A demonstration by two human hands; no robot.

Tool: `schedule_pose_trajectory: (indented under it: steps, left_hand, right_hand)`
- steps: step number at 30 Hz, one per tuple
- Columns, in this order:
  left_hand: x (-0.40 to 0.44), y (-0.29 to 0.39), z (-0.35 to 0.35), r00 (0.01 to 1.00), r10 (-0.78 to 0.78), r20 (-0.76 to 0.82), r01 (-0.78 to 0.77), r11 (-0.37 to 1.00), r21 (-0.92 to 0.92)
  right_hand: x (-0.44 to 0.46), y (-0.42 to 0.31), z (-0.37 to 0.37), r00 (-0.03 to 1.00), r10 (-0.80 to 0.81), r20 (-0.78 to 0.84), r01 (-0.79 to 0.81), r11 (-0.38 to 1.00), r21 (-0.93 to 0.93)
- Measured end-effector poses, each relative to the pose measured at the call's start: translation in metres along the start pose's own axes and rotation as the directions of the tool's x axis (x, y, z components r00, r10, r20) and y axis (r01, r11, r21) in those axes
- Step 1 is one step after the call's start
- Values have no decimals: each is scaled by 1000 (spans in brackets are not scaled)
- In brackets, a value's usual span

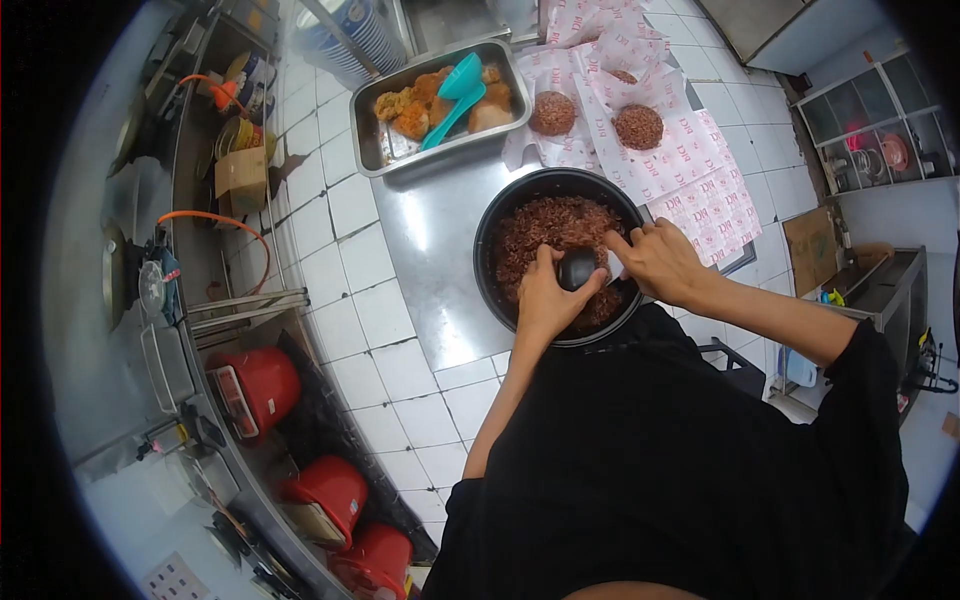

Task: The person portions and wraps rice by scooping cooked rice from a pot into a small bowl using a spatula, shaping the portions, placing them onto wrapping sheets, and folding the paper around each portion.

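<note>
A dark round pot [484,262] of reddish-brown cooked rice [535,225] stands in front of me at the near edge of the metal table. My left hand [548,302] grips a small black bowl [577,268] over the rice, thumb and fingers around its sides. From the right, my right hand [662,262] is closed around a white utensil [613,266] close beside the bowl. Most of that utensil is hidden by the fingers, so its exact kind does not show.
Behind the pot, rounded rice portions [638,127] lie on pink-printed paper sheets [705,200]. A metal tray [362,150] at the back holds fried pieces and a turquoise ladle [460,78]. Stacked containers [350,45] stand farther back. Red bins [262,390] are at left.
</note>
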State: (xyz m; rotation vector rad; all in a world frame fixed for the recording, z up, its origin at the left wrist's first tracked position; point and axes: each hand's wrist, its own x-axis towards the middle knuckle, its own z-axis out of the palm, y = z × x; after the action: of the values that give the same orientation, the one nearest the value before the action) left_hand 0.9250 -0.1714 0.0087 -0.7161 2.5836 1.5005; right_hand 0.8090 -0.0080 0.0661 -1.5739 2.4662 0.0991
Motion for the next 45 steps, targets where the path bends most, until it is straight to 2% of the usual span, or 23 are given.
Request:
schedule_pose_trajectory:
  steps: [2,4,5,7,8,10,11,14,15,17,20,21,23,24,26,29,32,33,36,39,42,45]
  left_hand:
    - [0,3,-3,1000,-10,10,10,999,-40]
    - [-1,3,-5,999,17,-33,-19,999,-40]
    - [0,1,-6,993,92,-72,-97,993,-70]
    - [1,-5,-8,960,235,-149,-254,959,-122]
    - [4,-7,-14,979,179,-96,-196,956,-220]
    - [10,-13,-33,997,74,22,-59,914,-401]
    - [13,-20,-35,985,170,-6,-160,913,-374]
    - [18,-16,-46,984,92,153,-4,869,-495]
    - [19,-17,-46,973,40,225,100,809,-579]
    - [28,-30,-44,967,-26,254,198,703,-683]
    - [30,-22,-48,950,-119,289,307,528,-792]
    - [28,-17,-51,942,-149,301,335,467,-818]
    - [25,-10,-55,950,-138,280,311,477,-822]
    - [24,-8,-56,954,-134,269,300,481,-824]
    - [26,-13,-57,956,12,294,244,525,-815]
    - [24,-4,-55,939,123,321,218,507,-834]
    - [23,-3,-50,943,214,253,69,620,-782]
    - [23,-7,-47,946,191,262,108,577,-810]
    - [17,-9,-36,976,143,167,74,503,-861]
    - [19,-8,-29,986,165,19,-82,580,-811]
    - [16,5,-27,996,76,-40,-78,596,-799]
    - [17,5,-19,997,0,-83,-72,516,-854]
  right_hand:
    - [5,-4,-4,1000,15,4,-15,1000,6]
    - [10,-2,-5,997,-62,-35,61,997,-38]
    - [15,0,-7,993,-101,-56,98,993,-63]
    - [18,1,-23,990,-131,-45,135,987,88]
    - [19,1,-30,988,-147,-42,151,976,159]
    - [22,-9,-37,978,-204,-51,210,961,179]
    - [25,-10,-40,970,-237,-59,244,953,183]
    - [32,1,-40,957,-259,-128,276,952,136]
    - [32,6,-39,962,-251,-111,266,951,157]
    - [29,20,-37,969,-235,-73,245,950,193]
    - [22,28,-41,977,-156,-146,176,975,135]
    - [19,33,-41,979,-114,-170,146,971,189]
    - [16,43,-41,977,-32,-209,94,950,297]
    - [15,48,-41,984,-27,-178,97,912,398]
    - [16,55,-44,993,-28,-114,90,807,584]
    - [27,52,-22,995,-80,-66,104,755,648]
    - [33,38,-14,988,51,-146,76,664,744]
    - [34,34,-10,976,97,-195,83,660,747]
    - [39,25,-7,925,170,-340,135,689,712]
    - [52,23,-9,917,179,-357,147,680,718]
    - [61,18,-16,925,178,-337,124,695,709]
    - [72,4,-13,876,211,-434,125,770,625]
